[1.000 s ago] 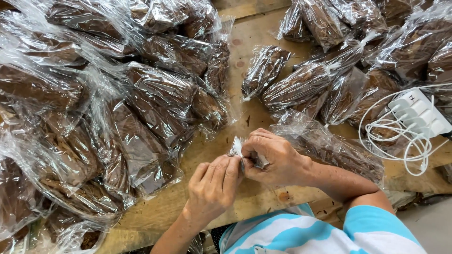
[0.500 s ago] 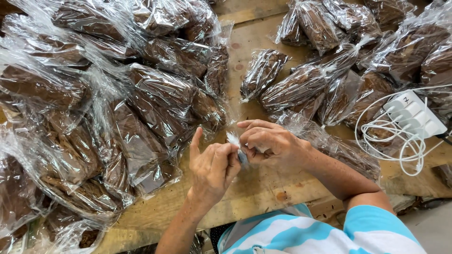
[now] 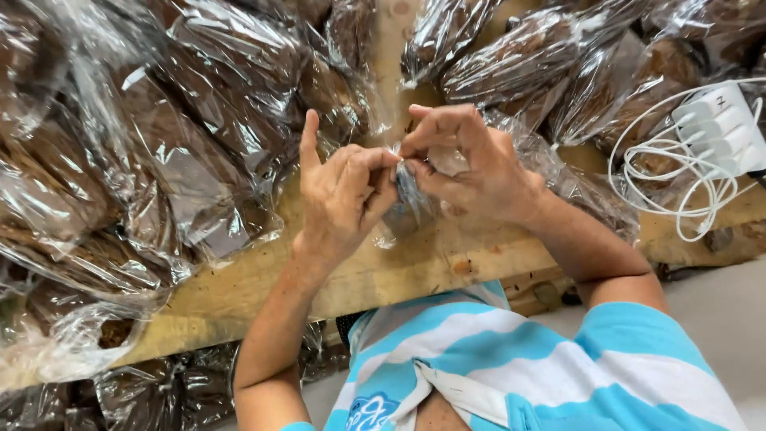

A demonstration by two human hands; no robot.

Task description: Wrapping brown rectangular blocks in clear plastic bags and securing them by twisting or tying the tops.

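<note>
Left hand (image 3: 345, 195) and right hand (image 3: 463, 160): fingers of both pinched on one small twisted bag end (image 3: 407, 187), held above bench (image 3: 383, 271). Filled clear bags (image 3: 199, 160) heaped left; white cable (image 3: 670, 183) right.

Bright, even daylight fills the head view, with no single hard source to make out. The clear plastic bags (image 3: 199, 160) throw back white glare in streaks and patches, strongest at the left edge and along the top. Soft, short shadows lie on the wooden worktop (image 3: 415, 271) under the left hand (image 3: 347, 195) and right hand (image 3: 463, 156). Focus is fairly sharp at the centre; the corners stretch and soften, and the striped shirt (image 3: 511, 359) nearest the lens looks slightly blurred.
</note>
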